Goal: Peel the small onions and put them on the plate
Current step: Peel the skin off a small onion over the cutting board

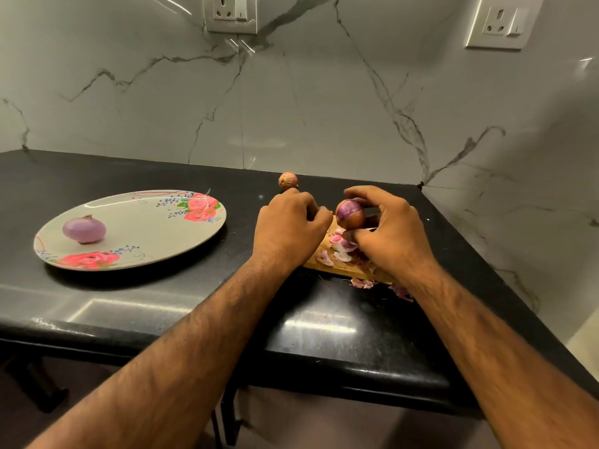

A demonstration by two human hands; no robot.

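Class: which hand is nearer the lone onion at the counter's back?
Left. The left hand sits just in front of the lone onion; the right hand, holding a half-peeled onion, is farther right.

A wooden board (351, 270) lies on the black counter (162, 306), two sockets (230, 12) (504, 22) on the wall (291, 108).

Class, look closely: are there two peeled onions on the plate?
No: only one peeled onion lies on the plate, while the right hand holds a partly peeled onion.
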